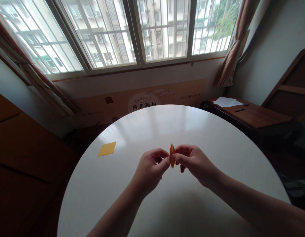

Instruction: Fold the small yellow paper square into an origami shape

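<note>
A small piece of folded orange paper [172, 152] stands upright between my hands, narrow and pointed at its top and bottom. My left hand [152, 166] pinches its left edge between thumb and forefinger. From the other side, my right hand [192, 161] grips it, with the thumb lying on the near face and the fingers curled behind. Both hands are over the white round table [132, 210]. Flat on the table to the left lies a yellow square of paper [107, 149], apart from both hands.
Beyond the table's right side, a wooden chair or low bench [256, 113] holds white paper sheets [226, 101] and a dark pen [239, 110]. A wooden cabinet [24, 148] is at the left. A barred window [162, 33] with tied curtains spans the far wall.
</note>
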Action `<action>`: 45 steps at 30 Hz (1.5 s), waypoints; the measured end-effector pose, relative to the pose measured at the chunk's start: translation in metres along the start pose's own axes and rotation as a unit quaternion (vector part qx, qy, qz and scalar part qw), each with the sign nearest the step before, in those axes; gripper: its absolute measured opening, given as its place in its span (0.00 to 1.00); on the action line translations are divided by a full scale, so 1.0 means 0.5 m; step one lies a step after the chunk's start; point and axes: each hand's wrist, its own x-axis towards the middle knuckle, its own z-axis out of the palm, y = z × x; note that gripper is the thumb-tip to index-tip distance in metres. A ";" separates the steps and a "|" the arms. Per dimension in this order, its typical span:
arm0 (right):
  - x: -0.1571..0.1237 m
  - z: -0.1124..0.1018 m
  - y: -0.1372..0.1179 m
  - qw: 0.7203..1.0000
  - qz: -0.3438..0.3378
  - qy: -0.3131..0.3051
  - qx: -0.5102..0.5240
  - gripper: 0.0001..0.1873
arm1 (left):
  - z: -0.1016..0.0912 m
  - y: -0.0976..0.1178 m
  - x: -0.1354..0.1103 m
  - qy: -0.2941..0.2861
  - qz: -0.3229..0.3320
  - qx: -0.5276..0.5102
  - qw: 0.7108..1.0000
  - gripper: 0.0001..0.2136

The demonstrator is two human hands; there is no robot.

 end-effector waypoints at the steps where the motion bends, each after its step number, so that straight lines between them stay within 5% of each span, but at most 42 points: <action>1: 0.000 -0.001 0.001 1.000 0.000 -0.001 -0.002 0.08 | -0.001 0.001 0.000 -0.005 -0.005 0.001 1.000 0.11; 19: -0.004 -0.001 -0.007 0.998 -0.003 -0.028 -0.048 0.07 | -0.004 -0.006 0.007 -0.014 -0.016 -0.100 0.995 0.13; 31: 0.000 -0.001 -0.001 0.997 -0.006 -0.030 -0.065 0.06 | -0.003 -0.019 0.013 0.034 0.012 -0.070 0.997 0.12; 39: 0.001 -0.003 0.002 0.996 -0.013 -0.054 -0.062 0.05 | -0.009 -0.006 0.008 0.016 0.053 -0.031 0.998 0.13; 45: -0.001 -0.002 0.003 0.996 -0.021 -0.080 -0.020 0.14 | -0.001 -0.006 0.012 0.068 0.020 -0.171 0.983 0.12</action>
